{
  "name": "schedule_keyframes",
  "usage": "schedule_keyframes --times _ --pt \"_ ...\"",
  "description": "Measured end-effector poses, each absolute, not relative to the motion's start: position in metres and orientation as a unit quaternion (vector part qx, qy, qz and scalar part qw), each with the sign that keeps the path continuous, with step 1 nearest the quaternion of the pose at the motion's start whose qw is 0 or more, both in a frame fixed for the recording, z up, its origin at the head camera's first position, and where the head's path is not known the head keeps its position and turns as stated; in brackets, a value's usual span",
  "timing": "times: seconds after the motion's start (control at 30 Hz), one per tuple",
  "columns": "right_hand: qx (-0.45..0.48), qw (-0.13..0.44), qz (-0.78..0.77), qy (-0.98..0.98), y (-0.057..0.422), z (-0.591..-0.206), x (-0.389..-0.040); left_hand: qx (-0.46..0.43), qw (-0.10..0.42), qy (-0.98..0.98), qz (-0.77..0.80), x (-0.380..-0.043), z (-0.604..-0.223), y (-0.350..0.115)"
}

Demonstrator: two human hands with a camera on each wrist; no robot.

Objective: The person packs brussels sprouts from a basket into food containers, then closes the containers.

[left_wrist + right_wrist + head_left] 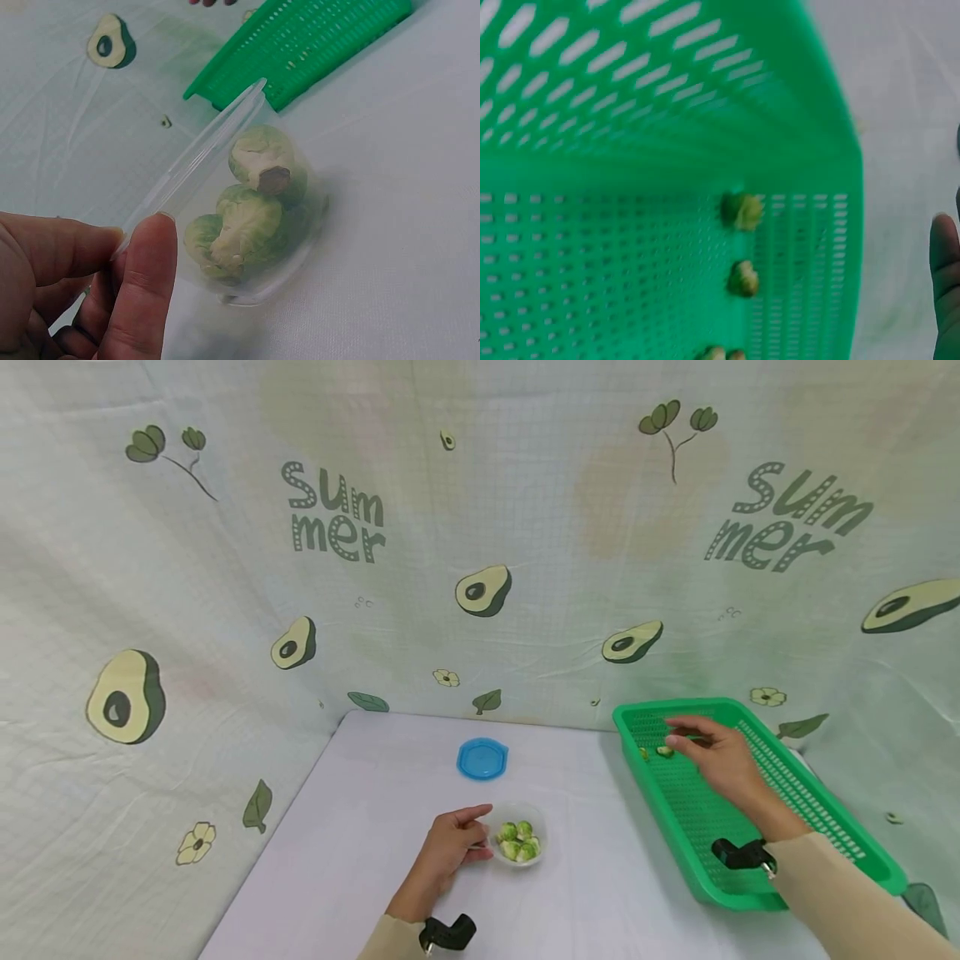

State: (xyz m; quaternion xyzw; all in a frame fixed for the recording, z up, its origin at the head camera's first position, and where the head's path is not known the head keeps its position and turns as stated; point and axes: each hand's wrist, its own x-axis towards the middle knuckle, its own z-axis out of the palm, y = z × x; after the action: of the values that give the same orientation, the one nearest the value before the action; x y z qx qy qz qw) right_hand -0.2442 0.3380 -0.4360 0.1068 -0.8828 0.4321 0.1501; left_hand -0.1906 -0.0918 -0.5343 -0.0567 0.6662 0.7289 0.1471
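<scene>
My left hand pinches the rim of a small clear plastic bowl between thumb and finger. Several green Brussels sprouts lie in the bowl, and the left wrist view shows them through its wall, one with its brown cut stem facing out. Over the far end of a long green plastic basket hovers my right hand, fingers loosely bent, nothing visible between them. More Brussels sprouts sit on the basket floor near its far end, just below that hand.
A blue lid lies flat on the white table, beyond the bowl. The basket takes up the table's right side. Behind the table hangs a pale cloth printed with avocados and leaves.
</scene>
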Motion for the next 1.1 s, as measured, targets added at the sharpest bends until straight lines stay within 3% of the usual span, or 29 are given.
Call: schedule_keyframes --times 0.23,0.47,1.1 --pt "0.109 0.128 0.392 -0.905 0.372 -0.455 -0.257 -0.052 0.147 0.666 0.730 -0.192 -0.540 -0.091" --pt "0.063 0.069 0.349 -0.932 0.399 -0.469 -0.270 -0.054 0.140 0.668 0.729 -0.191 -0.539 -0.091" --pt "0.062 0.023 0.301 -0.951 0.438 -0.505 -0.292 -0.053 0.142 0.666 0.730 -0.192 -0.535 -0.091"
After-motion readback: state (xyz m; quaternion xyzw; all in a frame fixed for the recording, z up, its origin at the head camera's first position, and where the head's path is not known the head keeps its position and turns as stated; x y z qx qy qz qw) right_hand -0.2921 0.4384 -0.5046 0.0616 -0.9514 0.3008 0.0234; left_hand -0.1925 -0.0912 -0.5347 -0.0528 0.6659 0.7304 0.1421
